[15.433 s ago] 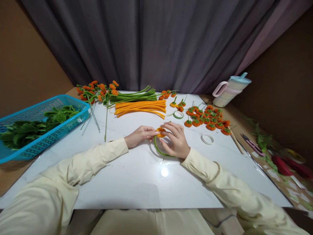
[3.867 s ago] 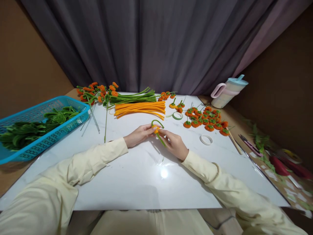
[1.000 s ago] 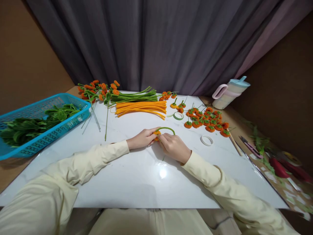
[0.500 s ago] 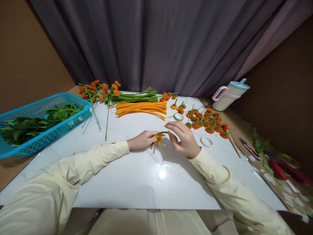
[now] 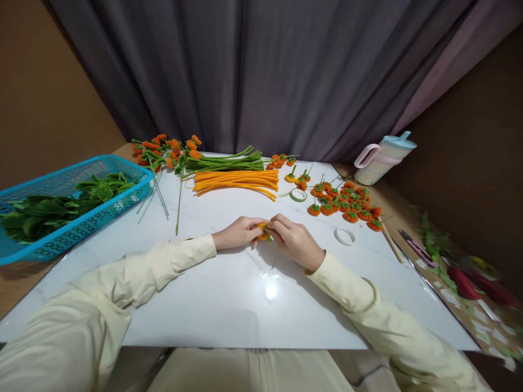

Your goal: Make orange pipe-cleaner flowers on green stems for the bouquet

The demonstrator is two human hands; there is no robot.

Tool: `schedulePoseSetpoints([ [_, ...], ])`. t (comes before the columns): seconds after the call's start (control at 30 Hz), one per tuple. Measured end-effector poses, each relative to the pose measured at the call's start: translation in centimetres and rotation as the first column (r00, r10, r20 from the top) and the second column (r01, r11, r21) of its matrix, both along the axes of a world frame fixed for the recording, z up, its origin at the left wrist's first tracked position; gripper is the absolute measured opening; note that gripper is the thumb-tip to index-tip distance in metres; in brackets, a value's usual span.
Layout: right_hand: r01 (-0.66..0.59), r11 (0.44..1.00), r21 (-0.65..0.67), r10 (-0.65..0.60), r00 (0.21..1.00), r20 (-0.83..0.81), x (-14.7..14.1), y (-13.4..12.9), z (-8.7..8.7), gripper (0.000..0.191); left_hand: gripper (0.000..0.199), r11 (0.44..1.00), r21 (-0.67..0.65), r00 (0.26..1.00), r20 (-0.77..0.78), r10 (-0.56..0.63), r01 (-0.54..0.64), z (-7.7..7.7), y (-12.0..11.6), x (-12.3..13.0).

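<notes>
Over the middle of the white tabletop (image 5: 229,305), my left hand (image 5: 237,234) is closed on a small orange pipe-cleaner flower (image 5: 262,231) with green parts. My right hand (image 5: 295,239) meets it from the other side, its fingers pinched at the flower's green strip (image 5: 268,238). The fingertips hide much of the flower. Beyond my hands lie a row of orange pipe cleaners (image 5: 235,182) and a bundle of green pipe cleaners (image 5: 229,162).
Finished-looking orange flower heads (image 5: 345,202) cluster at the right, near a white tape ring (image 5: 345,236) and a green tape roll (image 5: 298,195). A blue basket (image 5: 98,218) of green leaves stands left. A tumbler (image 5: 384,158), pliers (image 5: 417,247) and scraps lie right.
My right hand has moved left and down to the flower, its raised fingers now closing in a pinch. The green strip that arched between the hands is now mostly covered. My left hand stays put.
</notes>
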State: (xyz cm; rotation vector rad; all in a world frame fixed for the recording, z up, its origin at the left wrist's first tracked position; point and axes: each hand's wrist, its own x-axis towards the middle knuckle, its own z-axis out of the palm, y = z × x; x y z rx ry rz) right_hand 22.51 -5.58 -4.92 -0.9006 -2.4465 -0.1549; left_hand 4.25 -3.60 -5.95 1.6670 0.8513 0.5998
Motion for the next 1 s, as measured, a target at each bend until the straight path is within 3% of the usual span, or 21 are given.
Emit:
schedulePoseSetpoints([
  [0.13,0.015,0.997,0.073,-0.023,0.994,0.104,0.1,-0.2,-0.3,0.022,0.037,0.999,-0.053,1.000,0.024,0.004,-0.003,-0.3,0.2,0.0],
  [0.4,-0.077,0.996,0.037,0.068,0.977,0.200,0.5,-0.2,0.2,0.019,0.040,0.991,-0.131,0.994,0.111,-0.008,0.023,-0.6,0.4,0.1],
  [0.63,-0.045,0.999,0.004,0.044,0.978,0.203,0.3,-0.3,0.6,0.015,0.044,0.987,-0.160,0.992,0.130,0.001,0.020,-0.7,0.5,0.0],
  [0.83,-0.100,0.992,0.071,0.085,0.978,0.189,0.4,-0.2,1.1,0.019,0.034,0.985,-0.169,0.996,0.083,-0.019,0.033,0.0,0.3,0.0],
  [1.0,-0.133,0.983,0.126,0.111,0.980,0.166,0.5,0.1,0.8,0.022,0.037,0.975,-0.192,0.983,0.165,-0.077,0.108,0.2,0.6,-0.3],
])
